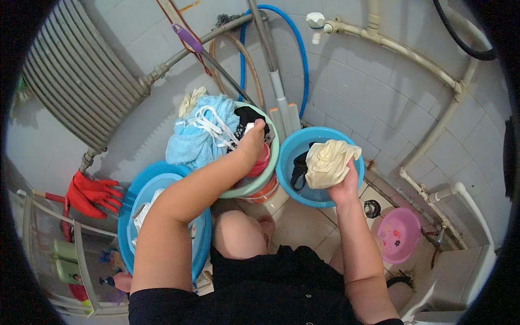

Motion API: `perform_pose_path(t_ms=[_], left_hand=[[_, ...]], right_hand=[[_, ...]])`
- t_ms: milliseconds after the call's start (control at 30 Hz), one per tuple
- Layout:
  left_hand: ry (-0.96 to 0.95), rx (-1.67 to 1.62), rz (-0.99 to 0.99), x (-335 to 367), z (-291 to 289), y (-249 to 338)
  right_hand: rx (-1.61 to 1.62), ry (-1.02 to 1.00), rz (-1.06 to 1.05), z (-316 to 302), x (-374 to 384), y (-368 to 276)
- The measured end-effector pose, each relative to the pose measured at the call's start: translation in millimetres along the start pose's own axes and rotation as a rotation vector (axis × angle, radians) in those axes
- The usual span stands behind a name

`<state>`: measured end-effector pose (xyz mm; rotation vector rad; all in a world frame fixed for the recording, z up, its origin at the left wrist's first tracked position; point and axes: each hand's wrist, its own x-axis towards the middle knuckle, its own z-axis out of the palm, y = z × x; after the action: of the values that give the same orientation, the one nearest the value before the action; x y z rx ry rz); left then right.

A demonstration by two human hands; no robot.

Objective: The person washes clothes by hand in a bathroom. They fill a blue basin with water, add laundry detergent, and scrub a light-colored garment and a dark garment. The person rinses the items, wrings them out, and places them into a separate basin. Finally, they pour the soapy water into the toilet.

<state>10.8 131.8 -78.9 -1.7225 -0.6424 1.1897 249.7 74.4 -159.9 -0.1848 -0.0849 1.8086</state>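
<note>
My right hand (346, 184) holds up a bunched cream cloth (329, 164), which hides part of the fingers. Beneath it stands a blue basin (281, 176) with some water and a black cloth (299, 169) in it. My left hand (253, 143) is closed over the pale green tub (274, 154), a small white object (249, 128) showing at its fingertips. That tub holds a heaped light blue towel (197, 138) with white straps (214, 124) lying on it, a black garment (250, 115) and a red container (261, 162), partly covered by my left forearm.
At my left, nested blue basins (125, 216) hold whitish items. Red rubber gloves (92, 195) hang above a rack (81, 254). A pink basin (398, 235) sits on the tiles at the right, near wall pipes (422, 65). A mop (284, 108) leans behind the tubs.
</note>
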Motion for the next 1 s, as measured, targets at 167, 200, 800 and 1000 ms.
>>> perform_pose_path(t_ms=[167,200,800,1000], left_hand=[[-0.048,0.008,0.003,9,13,21],[-0.046,-0.033,-0.008,10,14,20],[0.404,-0.767,-0.322,-13,7,-1],[0.725,-2.181,-0.502,5,-67,5]], right_hand=[[-0.008,0.009,-0.018,-8,3,-1],[-0.01,0.005,-0.021,-9,4,-2],[-0.069,0.017,-0.003,0,5,2],[-0.144,-0.009,0.188,13,1,-6]])
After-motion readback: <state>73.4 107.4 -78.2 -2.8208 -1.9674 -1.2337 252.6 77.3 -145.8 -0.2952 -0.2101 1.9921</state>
